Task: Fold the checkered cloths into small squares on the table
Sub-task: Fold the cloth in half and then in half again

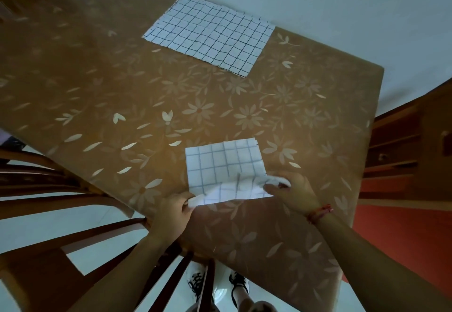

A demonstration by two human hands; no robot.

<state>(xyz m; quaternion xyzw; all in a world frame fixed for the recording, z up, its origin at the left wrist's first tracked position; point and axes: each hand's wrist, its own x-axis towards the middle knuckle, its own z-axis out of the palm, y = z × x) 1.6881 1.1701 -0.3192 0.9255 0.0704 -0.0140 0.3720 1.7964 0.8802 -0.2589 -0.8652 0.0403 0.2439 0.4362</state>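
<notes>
A: A wooden chair [61,182] stands at your left, against the table [97,79]. Your left hand [171,214] is at the table's near edge, thumb and fingers pinched on the near-left corner of the folded checkered cloth [225,165].

B: And that cloth lies on the table right in front of you. Its far part is flat, and its near edge is lifted and rumpled between your hands. The second checkered cloth [210,33] lies spread flat at the far side, well apart.

A: Your right hand [291,189] has its fingers curled round the bunched near-right corner.

B: You have a red bracelet [320,211] on that wrist.
</notes>
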